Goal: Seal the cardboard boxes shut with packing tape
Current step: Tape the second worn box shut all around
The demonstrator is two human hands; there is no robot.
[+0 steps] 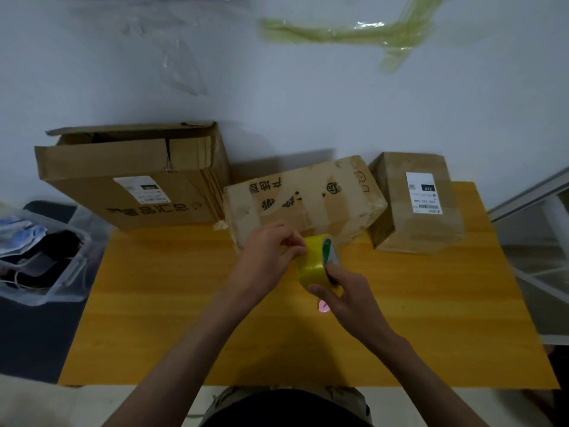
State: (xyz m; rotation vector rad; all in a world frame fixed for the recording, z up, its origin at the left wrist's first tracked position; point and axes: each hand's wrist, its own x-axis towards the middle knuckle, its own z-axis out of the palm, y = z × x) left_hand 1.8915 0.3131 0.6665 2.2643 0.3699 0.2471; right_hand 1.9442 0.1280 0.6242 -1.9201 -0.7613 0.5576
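Centrally, above the worktop (184, 303), the right hand (345, 291) grips the yellow tape roll (314, 263) while the left hand (268, 254) pinches at its rim, fingertips hiding the tape end, before three cardboard boxes (304, 192) along the far edge.

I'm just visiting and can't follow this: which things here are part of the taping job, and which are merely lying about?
Part of the job:
yellow tape roll, held by right hand, picked at by left hand
large open box
middle box
small labelled box

Lying about:
clear plastic bin
tape scraps on wall
pink sticker
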